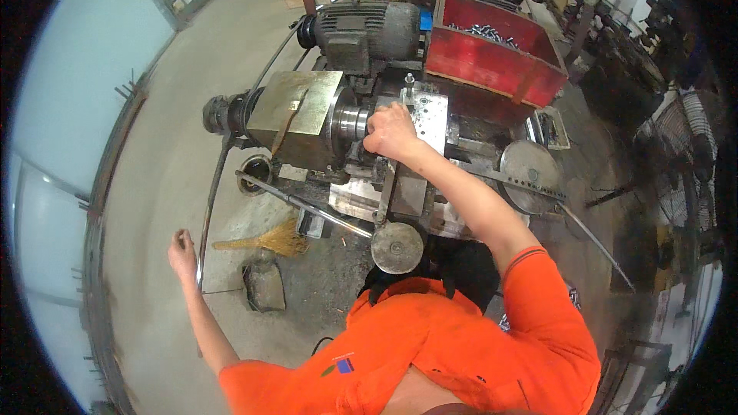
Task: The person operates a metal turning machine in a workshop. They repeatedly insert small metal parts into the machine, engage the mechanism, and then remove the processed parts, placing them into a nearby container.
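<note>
My right hand (390,132) is closed at the front of the lathe's round steel chuck (353,123). Its fingertips are turned away, so whatever they grip there is hidden. Behind the chuck is the boxy headstock (296,111), with a flat metal cover and a strap across it. My left hand (182,255) hangs low on the left with curled fingers, just beside a long metal lever (206,223) and apparently apart from it. Any small thing in those fingers is too small to make out. A flat steel tool slide (430,119) lies right of my right hand.
Behind the lathe stand an electric motor (369,31) and a red bin (492,58) holding small metal parts. A bar with a round weight (397,247) juts toward me. A straw broom (280,240) lies on the floor; a round disc (530,173) is at right.
</note>
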The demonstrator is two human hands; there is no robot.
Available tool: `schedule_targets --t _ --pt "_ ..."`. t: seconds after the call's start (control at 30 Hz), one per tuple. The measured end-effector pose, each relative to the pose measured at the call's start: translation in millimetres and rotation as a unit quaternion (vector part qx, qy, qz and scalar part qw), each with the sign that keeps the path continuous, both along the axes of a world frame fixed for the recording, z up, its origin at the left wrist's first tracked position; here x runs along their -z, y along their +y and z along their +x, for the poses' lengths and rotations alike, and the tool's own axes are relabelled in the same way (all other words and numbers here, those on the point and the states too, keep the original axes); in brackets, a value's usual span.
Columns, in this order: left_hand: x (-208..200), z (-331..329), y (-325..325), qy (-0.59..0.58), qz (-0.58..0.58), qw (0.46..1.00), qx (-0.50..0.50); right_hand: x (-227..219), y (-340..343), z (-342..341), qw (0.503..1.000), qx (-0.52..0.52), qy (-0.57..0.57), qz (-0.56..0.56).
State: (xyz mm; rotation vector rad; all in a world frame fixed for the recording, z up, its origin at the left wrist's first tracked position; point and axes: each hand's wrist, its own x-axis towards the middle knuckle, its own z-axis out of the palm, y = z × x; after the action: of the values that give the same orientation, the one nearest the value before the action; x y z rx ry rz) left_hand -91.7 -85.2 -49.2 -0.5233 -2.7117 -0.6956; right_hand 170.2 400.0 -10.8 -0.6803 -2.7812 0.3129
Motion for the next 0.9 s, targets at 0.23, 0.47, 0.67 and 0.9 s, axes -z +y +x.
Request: schedule_targets --t 0.23,0.47,0.67,0.9 --pt "47.7 20.3 -6.7 -0.135 -0.05 0.982 -0.121 -8.8 6.4 -5.0 0.998 -0.033 -0.049 0.007" --pt "31.3 77.6 32.0 -0.146 -0.047 0.974 -0.169 -11.6 5.3 -3.7 0.997 -0.046 -0.068 0.014" --pt "34.4 135.5 63.3 -0.128 -0.06 0.972 -0.187 -3.6 11.6 3.2 0.993 -0.059 -0.07 0.067" --pt "27.2 122.6 57.7 -0.116 -0.102 0.983 -0.102 -101.1 99.8 68.9 0.982 0.049 0.078 0.165"
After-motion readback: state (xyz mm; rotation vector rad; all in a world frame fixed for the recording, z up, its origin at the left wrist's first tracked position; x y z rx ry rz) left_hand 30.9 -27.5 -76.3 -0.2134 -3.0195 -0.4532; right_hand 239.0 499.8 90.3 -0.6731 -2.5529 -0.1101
